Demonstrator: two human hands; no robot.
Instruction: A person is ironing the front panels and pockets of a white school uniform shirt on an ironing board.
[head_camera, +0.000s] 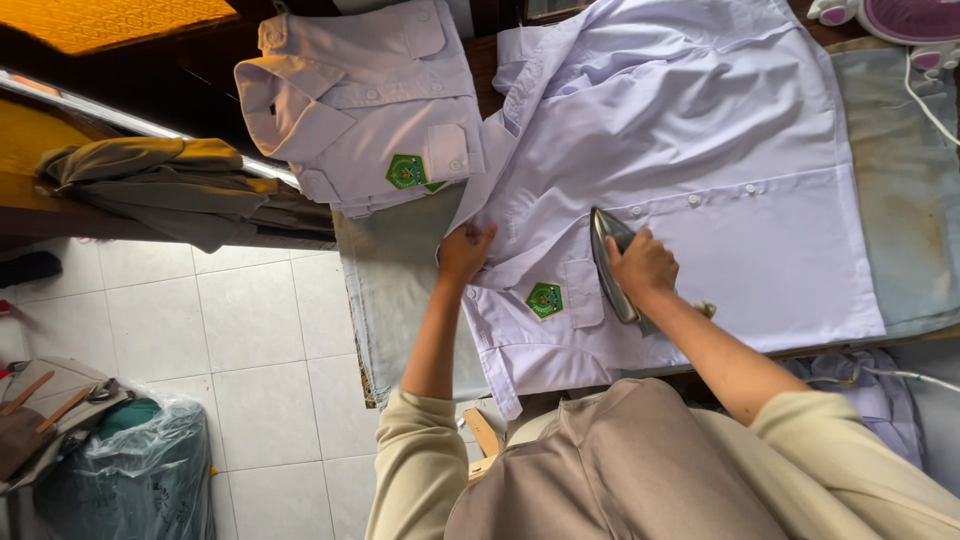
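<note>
Right hand (643, 266) grips iron (611, 262) (tilted)

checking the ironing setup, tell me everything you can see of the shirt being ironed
The pale lilac shirt lies spread flat on the grey padded board, thin woven cloth, still creased near the top. It has a buttoned placket, a chest pocket and a green badge. The right hand presses an iron on it; the left hand pins its edge.
</note>
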